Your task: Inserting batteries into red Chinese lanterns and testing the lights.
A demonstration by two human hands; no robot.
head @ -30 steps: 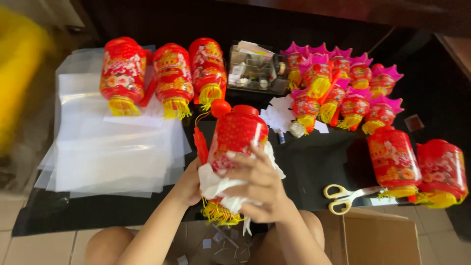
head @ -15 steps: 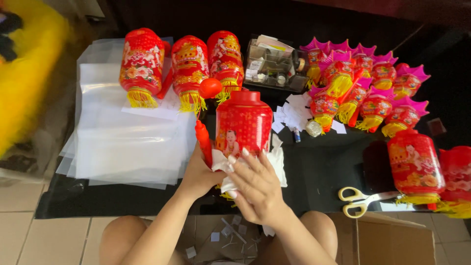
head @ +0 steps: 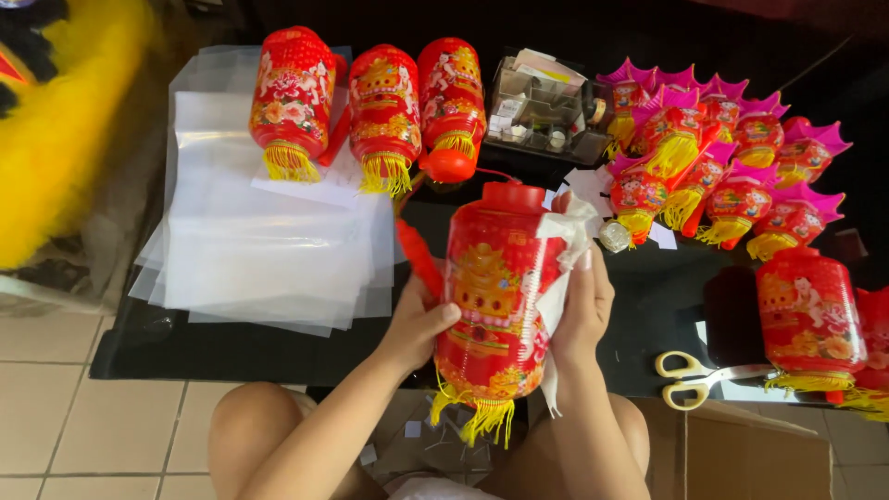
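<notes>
Head view: red lantern [head: 491, 296] upright between both hands' fingers [head: 435, 319], clasping its sides.

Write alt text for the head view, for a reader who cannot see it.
Two hands, left hand and right hand, hold a red lantern with yellow tassels over a black table. Clear plastic sheets, more lanterns and scissors lie around.
</notes>
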